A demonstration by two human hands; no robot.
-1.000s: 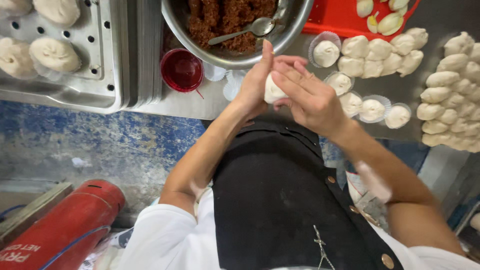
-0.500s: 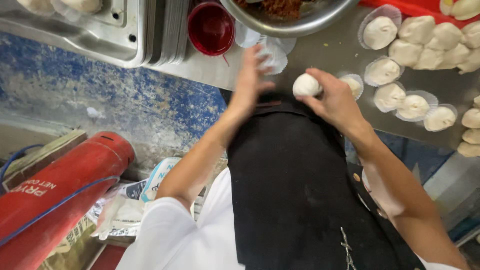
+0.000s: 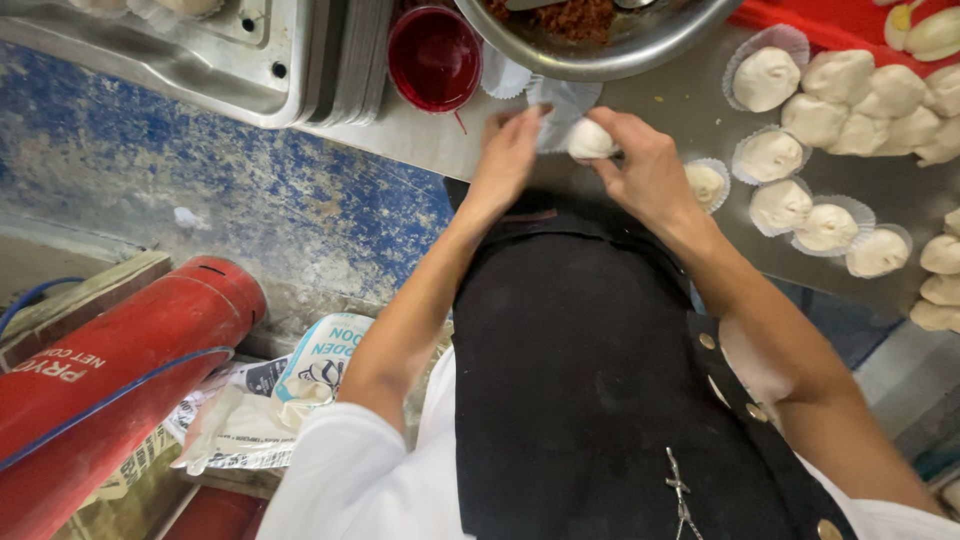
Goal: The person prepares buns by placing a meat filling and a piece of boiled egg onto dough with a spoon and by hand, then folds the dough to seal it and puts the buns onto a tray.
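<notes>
My right hand (image 3: 645, 165) grips a round white dough ball (image 3: 590, 140) just above the metal counter (image 3: 690, 100). My left hand (image 3: 508, 150) reaches to a thin paper liner (image 3: 565, 100) lying beside the ball, fingertips on its edge. Directly beyond both hands stands a steel bowl (image 3: 620, 45) of brown minced filling. To the right, several dough balls in paper cups (image 3: 800, 200) sit in rows.
A red cup (image 3: 433, 55) stands left of the bowl. A metal steamer tray (image 3: 200, 50) fills the top left. A pile of bare dough pieces (image 3: 880, 95) lies at the right. On the floor lie a red gas cylinder (image 3: 120, 370) and a printed sack (image 3: 300, 390).
The hands have separated: my right hand carries the dough ball alone toward the counter, and my left hand has moved onto the paper liner. The camera has tilted down toward the floor.
</notes>
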